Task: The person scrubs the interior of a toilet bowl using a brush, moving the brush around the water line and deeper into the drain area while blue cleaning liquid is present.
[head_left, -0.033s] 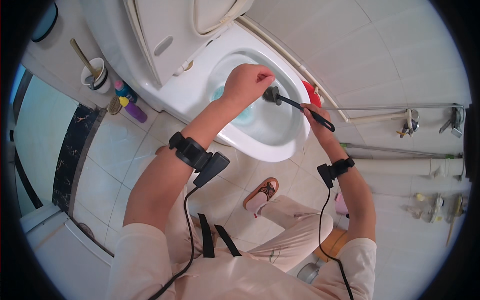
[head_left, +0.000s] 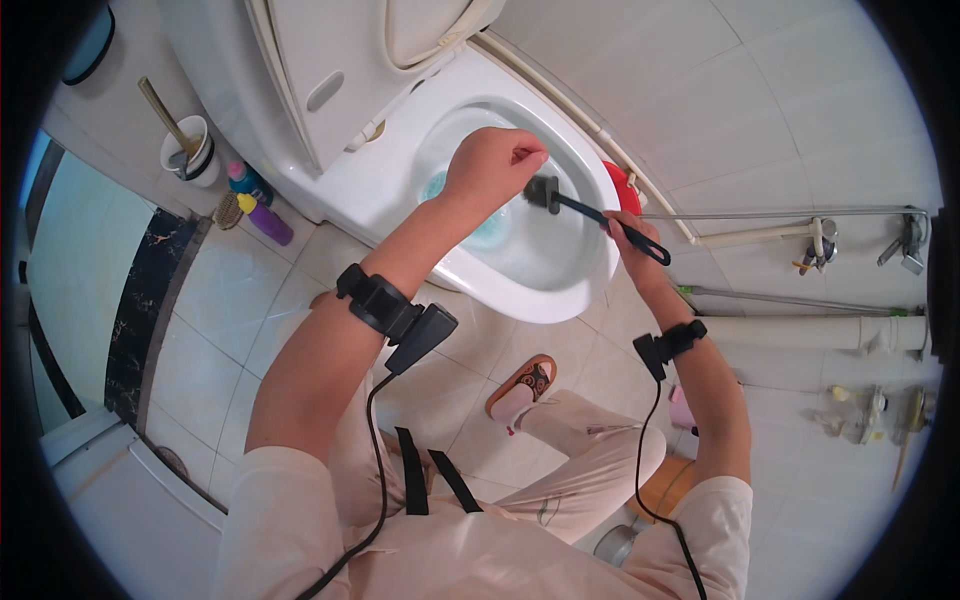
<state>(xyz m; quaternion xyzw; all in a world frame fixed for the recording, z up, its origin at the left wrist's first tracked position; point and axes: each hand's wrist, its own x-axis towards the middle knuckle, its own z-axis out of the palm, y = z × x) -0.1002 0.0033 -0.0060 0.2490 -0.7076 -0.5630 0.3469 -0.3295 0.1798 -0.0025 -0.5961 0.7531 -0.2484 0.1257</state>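
Note:
My right hand (head_left: 632, 240) grips the black handle of a toilet brush (head_left: 585, 207) at the right rim of a white toilet bowl (head_left: 540, 305). The brush's dark head sits inside the bowl, against its inner right side. My left hand (head_left: 495, 165) is held over the bowl, close to the brush head, with fingers curled shut; nothing shows in them. Blue-green water (head_left: 488, 232) lies in the bowl, partly behind my left wrist. The toilet's lid and seat (head_left: 340, 60) are raised.
A white holder (head_left: 203, 165) with another brush stands at the left, beside a purple bottle (head_left: 265, 222), a blue bottle (head_left: 248, 183) and a scrubbing brush (head_left: 228, 210). Something red (head_left: 620, 183) is behind the bowl. Pipes (head_left: 780, 232) run along the right wall. Cables hang from bands on both forearms.
The brush head has shifted very slightly down and left within the bowl, and my right hand has moved a touch with it. My left hand stays nearly still.

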